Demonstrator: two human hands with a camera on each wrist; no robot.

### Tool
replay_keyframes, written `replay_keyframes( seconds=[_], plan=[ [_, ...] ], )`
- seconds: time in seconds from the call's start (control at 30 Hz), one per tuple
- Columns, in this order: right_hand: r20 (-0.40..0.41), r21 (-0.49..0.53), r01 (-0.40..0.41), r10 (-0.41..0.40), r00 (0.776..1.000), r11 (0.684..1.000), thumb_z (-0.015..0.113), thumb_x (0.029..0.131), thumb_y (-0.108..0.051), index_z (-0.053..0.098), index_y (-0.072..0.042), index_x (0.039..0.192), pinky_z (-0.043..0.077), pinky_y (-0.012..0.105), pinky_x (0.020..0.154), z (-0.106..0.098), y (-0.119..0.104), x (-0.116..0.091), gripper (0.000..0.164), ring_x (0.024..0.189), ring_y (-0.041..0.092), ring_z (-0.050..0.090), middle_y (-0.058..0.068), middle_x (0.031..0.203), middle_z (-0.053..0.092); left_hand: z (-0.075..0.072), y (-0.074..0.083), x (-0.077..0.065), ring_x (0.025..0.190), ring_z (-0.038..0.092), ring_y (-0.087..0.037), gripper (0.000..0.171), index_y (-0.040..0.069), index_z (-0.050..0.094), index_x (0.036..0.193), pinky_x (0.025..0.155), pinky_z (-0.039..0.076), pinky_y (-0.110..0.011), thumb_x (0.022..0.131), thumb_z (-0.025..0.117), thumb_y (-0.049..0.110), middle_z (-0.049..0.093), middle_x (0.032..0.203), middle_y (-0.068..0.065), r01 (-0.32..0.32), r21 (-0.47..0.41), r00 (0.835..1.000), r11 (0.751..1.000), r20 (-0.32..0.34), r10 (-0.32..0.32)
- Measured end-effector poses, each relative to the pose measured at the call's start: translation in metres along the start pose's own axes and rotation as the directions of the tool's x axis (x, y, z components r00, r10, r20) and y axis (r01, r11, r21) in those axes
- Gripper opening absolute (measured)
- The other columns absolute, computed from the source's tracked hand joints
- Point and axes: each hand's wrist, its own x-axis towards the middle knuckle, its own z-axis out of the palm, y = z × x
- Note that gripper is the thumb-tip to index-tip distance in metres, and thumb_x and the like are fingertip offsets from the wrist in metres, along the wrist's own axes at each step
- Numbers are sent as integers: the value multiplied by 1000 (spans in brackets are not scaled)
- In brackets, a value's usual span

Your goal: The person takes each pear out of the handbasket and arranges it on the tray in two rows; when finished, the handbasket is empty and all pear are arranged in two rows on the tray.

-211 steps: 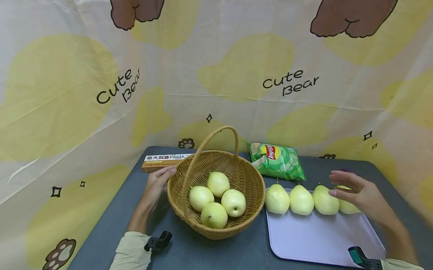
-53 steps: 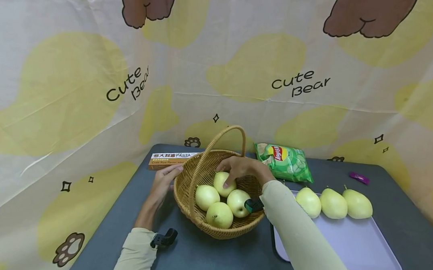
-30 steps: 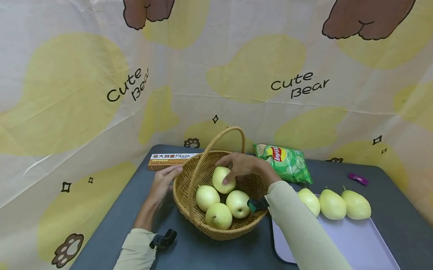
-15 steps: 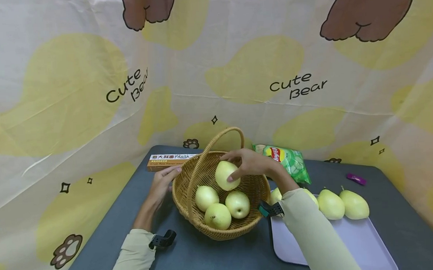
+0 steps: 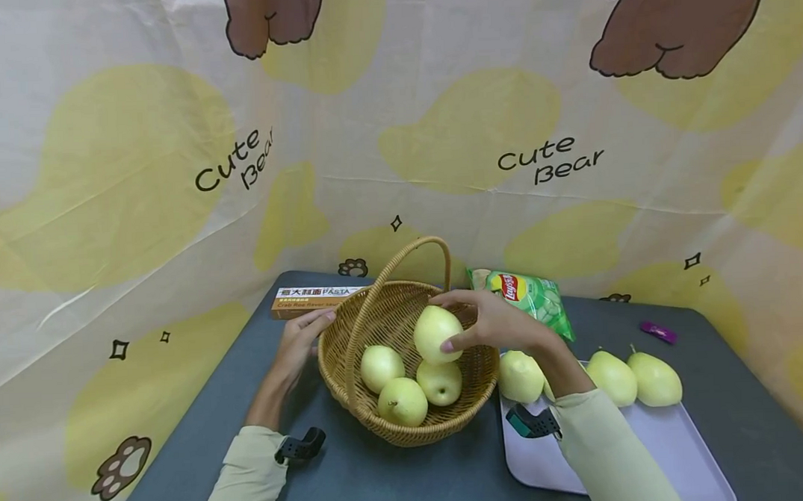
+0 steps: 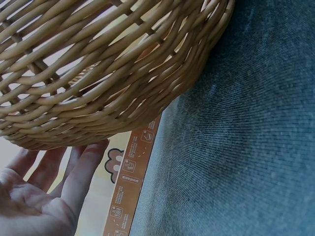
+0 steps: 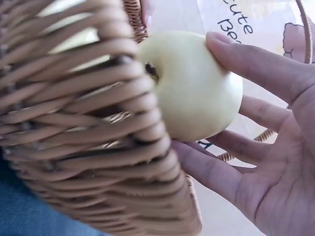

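In the head view my right hand (image 5: pixel 495 321) grips a pale green pear (image 5: pixel 437 333) between thumb and fingers, raised above the other fruit at the right inner side of the wicker basket (image 5: pixel 340 388). The right wrist view shows the thumb on one side of this pear (image 7: pixel 197 88) and fingers on the other, close by the basket wall (image 7: pixel 88 128). Three pears (image 5: pixel 403 402) lie lower in the basket. My left hand (image 5: pixel 294 352) touches the basket's left rim; in the left wrist view its outstretched fingers (image 6: pixel 83 169) reach the woven wall, their tips partly hidden.
Right of the basket, a lilac tray (image 5: pixel 672 448) bears a row of pears (image 5: pixel 612 379), partly covered by my right forearm. Behind stand a pasta box (image 5: pixel 303 305) and a green Lay's chip bag (image 5: pixel 531 301). A small purple packet (image 5: pixel 658 333) lies at the back right.
My right hand came from over the tray into the basket, took hold of the rear pear, then lifted it up and rightward. My left hand stays at the rim.
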Motion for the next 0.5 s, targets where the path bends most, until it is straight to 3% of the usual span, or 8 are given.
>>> replay_keyframes(
  seconds=[0.13, 0.5],
  plan=[
    [-42, 8, 3, -2, 999, 1000, 91, 84, -31, 61, -25, 149, 59, 40, 92, 2, 2, -14, 72, 115, 28, 68, 4, 144, 63, 0, 0, 0, 96, 73, -6, 51, -5, 62, 144, 77, 66, -29, 109, 62, 33, 64, 141, -27, 12, 0, 1000, 1000, -8, -12],
    [-169, 26, 29, -24, 985, 999, 90, 87, -31, 58, -18, 153, 55, 54, 102, 3, 10, -51, 75, 133, 40, 57, 3, 158, 54, 1, 0, 0, 97, 72, -4, 52, -5, 61, 145, 78, 66, -29, 109, 62, 32, 62, 143, -26, 28, -1, 999, 1000, -17, -29]
  ],
)
